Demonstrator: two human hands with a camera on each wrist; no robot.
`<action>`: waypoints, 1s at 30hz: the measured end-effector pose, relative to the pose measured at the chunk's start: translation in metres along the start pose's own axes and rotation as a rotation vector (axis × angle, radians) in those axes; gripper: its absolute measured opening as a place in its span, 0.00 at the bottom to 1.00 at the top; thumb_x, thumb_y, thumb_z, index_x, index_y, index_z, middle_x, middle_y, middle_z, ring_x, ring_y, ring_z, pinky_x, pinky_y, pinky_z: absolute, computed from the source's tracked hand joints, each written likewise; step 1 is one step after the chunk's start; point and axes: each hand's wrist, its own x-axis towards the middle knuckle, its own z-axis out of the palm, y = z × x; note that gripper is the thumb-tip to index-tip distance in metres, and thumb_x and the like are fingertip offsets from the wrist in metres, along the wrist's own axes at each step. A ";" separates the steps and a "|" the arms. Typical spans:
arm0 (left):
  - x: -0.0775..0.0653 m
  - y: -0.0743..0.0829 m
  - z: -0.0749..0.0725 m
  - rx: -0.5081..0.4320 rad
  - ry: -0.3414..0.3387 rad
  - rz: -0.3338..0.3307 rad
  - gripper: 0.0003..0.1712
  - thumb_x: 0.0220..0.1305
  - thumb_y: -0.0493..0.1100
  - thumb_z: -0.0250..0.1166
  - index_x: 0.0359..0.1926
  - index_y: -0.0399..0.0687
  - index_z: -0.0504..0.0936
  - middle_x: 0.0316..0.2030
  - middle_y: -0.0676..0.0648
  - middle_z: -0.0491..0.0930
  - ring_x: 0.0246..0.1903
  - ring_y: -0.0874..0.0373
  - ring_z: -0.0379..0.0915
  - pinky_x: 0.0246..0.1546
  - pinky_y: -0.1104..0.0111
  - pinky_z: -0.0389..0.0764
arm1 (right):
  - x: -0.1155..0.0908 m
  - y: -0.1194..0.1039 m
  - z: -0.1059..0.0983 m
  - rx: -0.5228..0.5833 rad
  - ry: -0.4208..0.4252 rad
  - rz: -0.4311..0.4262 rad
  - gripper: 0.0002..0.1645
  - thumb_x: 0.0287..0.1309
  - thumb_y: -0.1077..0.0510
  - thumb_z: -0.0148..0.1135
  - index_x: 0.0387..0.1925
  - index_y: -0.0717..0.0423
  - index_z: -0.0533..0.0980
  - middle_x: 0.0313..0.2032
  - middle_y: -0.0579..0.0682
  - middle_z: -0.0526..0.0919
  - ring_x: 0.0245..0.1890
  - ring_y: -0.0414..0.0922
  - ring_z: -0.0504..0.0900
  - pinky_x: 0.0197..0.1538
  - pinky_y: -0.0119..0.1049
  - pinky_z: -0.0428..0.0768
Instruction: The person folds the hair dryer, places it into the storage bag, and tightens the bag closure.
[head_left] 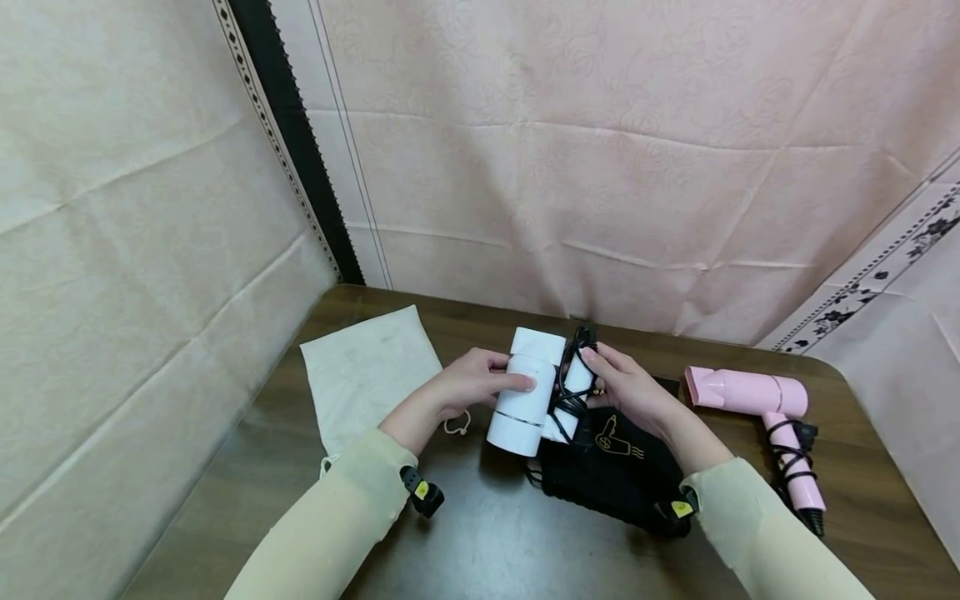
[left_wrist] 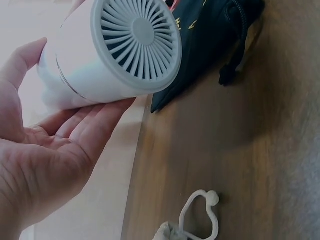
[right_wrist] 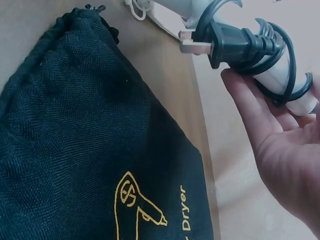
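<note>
Two grips likely stop the folded white plastic hair dryer (head_left: pixel 523 408), held above the brown wood-grain table (head_left: pixel 480 542), swinging open: fingers of your left hand (head_left: pixel 467 386) grasp its cylindrical barrel (left_wrist: pixel 77 67), those of your right hand (head_left: pixel 632 393) its cord-wrapped white handle (head_left: pixel 577 377).

Brown wood-grain table (head_left: pixel 480 542), creased pale pink cloth (head_left: pixel 600 192) behind

From the head we look forward and down over the table (head_left: pixel 480 550), and, much nearer, from the wrists past the left hand (left_wrist: pixel 55 155) and right hand (right_wrist: pixel 290 155), both close views sharing the white hair dryer (head_left: pixel 523 404) and black pouch (head_left: pixel 626 471).
</note>
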 end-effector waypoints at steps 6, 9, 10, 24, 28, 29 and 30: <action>0.000 0.000 -0.006 0.001 -0.029 -0.015 0.29 0.55 0.55 0.71 0.55 0.47 0.79 0.47 0.47 0.81 0.46 0.53 0.78 0.42 0.58 0.82 | -0.001 -0.001 0.002 0.007 -0.018 0.003 0.29 0.72 0.41 0.42 0.64 0.56 0.61 0.52 0.57 0.74 0.50 0.53 0.80 0.49 0.52 0.80; 0.001 -0.001 -0.007 -0.005 -0.033 -0.023 0.30 0.54 0.56 0.72 0.55 0.48 0.79 0.47 0.48 0.81 0.46 0.53 0.78 0.43 0.58 0.82 | -0.001 0.000 0.003 0.013 -0.020 0.007 0.30 0.72 0.41 0.43 0.64 0.57 0.61 0.52 0.58 0.74 0.50 0.53 0.80 0.49 0.53 0.80; 0.001 -0.001 -0.007 -0.008 -0.033 -0.025 0.30 0.54 0.56 0.72 0.55 0.48 0.79 0.47 0.48 0.81 0.46 0.53 0.78 0.43 0.57 0.82 | -0.001 0.000 0.003 0.014 -0.021 0.008 0.30 0.72 0.41 0.43 0.64 0.57 0.61 0.52 0.59 0.74 0.50 0.53 0.80 0.49 0.53 0.80; -0.004 -0.005 -0.003 -0.042 0.011 -0.050 0.30 0.53 0.57 0.72 0.53 0.48 0.80 0.46 0.46 0.81 0.46 0.52 0.78 0.46 0.53 0.80 | 0.000 0.002 0.004 0.006 -0.017 0.036 0.33 0.71 0.38 0.43 0.66 0.55 0.59 0.52 0.56 0.75 0.50 0.49 0.80 0.50 0.51 0.79; -0.006 -0.005 -0.001 -0.044 0.038 -0.063 0.31 0.52 0.58 0.72 0.54 0.48 0.80 0.46 0.46 0.81 0.45 0.51 0.78 0.46 0.53 0.80 | 0.001 0.003 0.004 0.004 -0.009 0.044 0.34 0.71 0.37 0.42 0.67 0.54 0.59 0.52 0.56 0.75 0.49 0.49 0.80 0.50 0.51 0.79; -0.007 -0.005 0.000 -0.044 0.043 -0.065 0.31 0.52 0.58 0.72 0.54 0.48 0.80 0.46 0.46 0.81 0.45 0.51 0.78 0.46 0.53 0.81 | 0.001 0.003 0.005 0.001 -0.008 0.047 0.35 0.71 0.37 0.42 0.68 0.54 0.58 0.53 0.57 0.74 0.50 0.49 0.80 0.50 0.51 0.79; -0.007 -0.005 0.000 -0.043 0.049 -0.067 0.31 0.52 0.58 0.72 0.54 0.48 0.80 0.45 0.46 0.81 0.44 0.51 0.79 0.45 0.54 0.81 | 0.001 0.003 0.005 0.001 -0.002 0.054 0.36 0.70 0.36 0.42 0.68 0.54 0.57 0.54 0.58 0.73 0.50 0.50 0.79 0.50 0.50 0.79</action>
